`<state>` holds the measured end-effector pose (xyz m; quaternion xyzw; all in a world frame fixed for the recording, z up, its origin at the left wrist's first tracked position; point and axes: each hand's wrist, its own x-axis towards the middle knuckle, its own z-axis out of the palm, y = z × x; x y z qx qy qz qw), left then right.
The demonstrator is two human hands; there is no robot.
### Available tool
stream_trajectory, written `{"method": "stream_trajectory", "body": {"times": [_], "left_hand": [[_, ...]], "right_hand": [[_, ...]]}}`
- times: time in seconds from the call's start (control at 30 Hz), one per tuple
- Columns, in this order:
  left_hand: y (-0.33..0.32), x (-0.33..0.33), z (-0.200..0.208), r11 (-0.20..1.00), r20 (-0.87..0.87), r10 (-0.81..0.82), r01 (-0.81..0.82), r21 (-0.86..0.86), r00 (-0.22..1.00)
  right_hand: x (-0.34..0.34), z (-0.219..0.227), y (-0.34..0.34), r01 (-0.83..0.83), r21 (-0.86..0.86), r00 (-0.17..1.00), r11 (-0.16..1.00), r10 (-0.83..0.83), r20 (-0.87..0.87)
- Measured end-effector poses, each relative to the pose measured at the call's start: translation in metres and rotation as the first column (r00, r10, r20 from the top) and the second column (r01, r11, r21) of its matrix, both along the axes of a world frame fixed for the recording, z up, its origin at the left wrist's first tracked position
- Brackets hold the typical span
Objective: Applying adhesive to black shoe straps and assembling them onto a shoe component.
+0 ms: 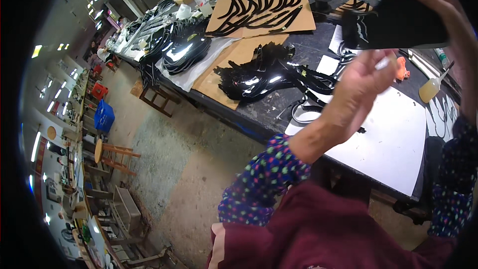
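Single head-worn fisheye view, tilted down and leftward. Close over the raised left hand (356,89); table (318,45) and floor (194,164) beyond.
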<state>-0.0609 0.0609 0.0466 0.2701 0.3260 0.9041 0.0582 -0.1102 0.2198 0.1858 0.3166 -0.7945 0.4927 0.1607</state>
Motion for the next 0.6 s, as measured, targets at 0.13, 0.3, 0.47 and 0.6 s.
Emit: {"method": "stream_trajectory", "body": {"times": [0.13,0.3,0.47,0.6], "left_hand": [[-0.033,0.006,0.026,0.895,0.232,0.44,-0.444,-0.037,0.868],[-0.158,-0.031,0.035,0.874,0.279,0.478,-0.483,-0.056,0.833],[-0.352,-0.103,0.067,0.851,0.478,0.52,-0.474,-0.223,0.708],[-0.427,-0.158,0.12,0.652,0.143,0.741,-0.65,-0.392,0.657]], "right_hand": [[-0.009,-0.034,-0.038,-0.246,-0.08,0.939,0.966,0.258,0.227],[-0.033,-0.095,-0.029,-0.116,0.056,0.973,0.992,0.102,0.205],[-0.045,-0.129,0.004,-0.022,0.023,0.861,0.999,0.007,0.509],[-0.057,-0.165,0.064,0.241,0.019,0.745,0.97,-0.197,0.637]]}}
